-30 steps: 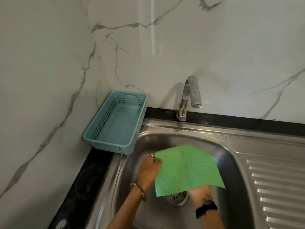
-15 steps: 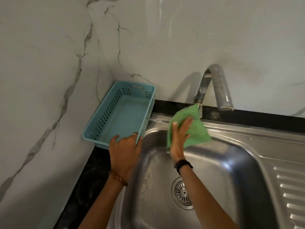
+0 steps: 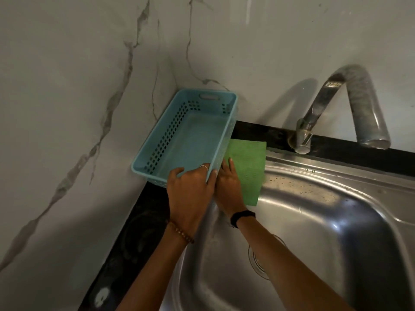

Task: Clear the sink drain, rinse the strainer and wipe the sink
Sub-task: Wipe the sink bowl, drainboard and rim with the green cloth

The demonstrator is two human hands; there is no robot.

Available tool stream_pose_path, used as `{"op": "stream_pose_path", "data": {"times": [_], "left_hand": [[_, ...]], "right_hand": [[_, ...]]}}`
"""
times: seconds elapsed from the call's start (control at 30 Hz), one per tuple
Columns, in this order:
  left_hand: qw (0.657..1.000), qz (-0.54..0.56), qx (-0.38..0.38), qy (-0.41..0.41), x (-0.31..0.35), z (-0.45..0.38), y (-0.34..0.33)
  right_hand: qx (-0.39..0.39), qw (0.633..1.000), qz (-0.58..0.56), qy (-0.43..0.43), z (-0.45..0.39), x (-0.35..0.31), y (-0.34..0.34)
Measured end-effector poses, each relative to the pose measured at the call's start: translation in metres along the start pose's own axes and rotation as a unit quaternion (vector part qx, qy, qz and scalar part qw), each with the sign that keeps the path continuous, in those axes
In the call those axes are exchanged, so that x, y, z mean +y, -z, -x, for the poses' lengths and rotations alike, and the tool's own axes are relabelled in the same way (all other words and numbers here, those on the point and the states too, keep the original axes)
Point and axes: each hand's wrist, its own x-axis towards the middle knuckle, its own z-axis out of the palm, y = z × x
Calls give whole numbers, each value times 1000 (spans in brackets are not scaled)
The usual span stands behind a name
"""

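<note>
Sink (image 3: 318, 212): stainless steel basin filling the 4 to 6 o'clock part of the view; rim wet and speckled along the back edge.
Drain strainer (image 3: 258, 261): round metal piece in the basin floor, at 6 o'clock, mostly hidden behind the right forearm.
Green cloth (image 3: 249, 167): flat rectangular wipe spread on the back-left corner of the sink rim, just right of centre, one edge touching the basket's right wall.
Right hand (image 3: 229, 187): lies on the cloth's left edge, fingers (image 3: 231, 168) straight and pressed together, pointing to 12 o'clock; a black band on the wrist.
Left hand (image 3: 190, 189): grips the near right corner of the basket, fingers curled over its rim and slightly spread; a ring on one finger, a bead bracelet on the wrist. The two hands touch side by side.
Blue basket (image 3: 157, 140): light blue plastic, perforated walls, a handle slot in the far end; stands in the wall corner at 10 o'clock from the cloth.
Worktop (image 3: 139, 232): black stone, carries the basket, runs to 7 o'clock.
Tap (image 3: 359, 104): curved steel spout at 2 o'clock, base behind the sink rim.
Wall (image 3: 67, 86): pale marble with grey veins, from 9 to 1 o'clock.
</note>
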Motion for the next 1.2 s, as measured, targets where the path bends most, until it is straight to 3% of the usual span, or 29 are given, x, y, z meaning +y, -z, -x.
{"op": "stream_pose_path", "data": {"times": [0.13, 0.3, 0.5, 0.6, 0.7, 0.77, 0.87, 1.0, 1.2], "left_hand": [[1000, 0, -28, -3, -1, 3, -2], [997, -48, -67, 3, -4, 5, -5], [996, -36, -82, 23, -3, 9, -11], [997, -61, -28, -38, 7, 13, -6], [986, -39, 14, -160, 31, 17, -12], [979, 36, -70, -187, 46, 17, -26], [962, 51, -195, -185, 56, 6, -60], [961, 31, -236, -138, 46, -21, -96], [954, -9, -273, -121, 27, -23, -119]], "right_hand": [[-56, 989, 121, 65, -4, 20, 7], [-18, 991, 132, -19, -2, 30, 18], [-24, 982, 175, -70, 44, 78, 49], [1, 974, 192, -120, 84, 114, 74], [-6, 963, 208, -170, 113, 140, 98], [16, 958, 206, -201, 126, 149, 109], [89, 944, 154, -278, 138, 153, 110], [106, 925, 88, -353, 116, 135, 93], [74, 952, 74, -286, 76, 98, 53]]}}
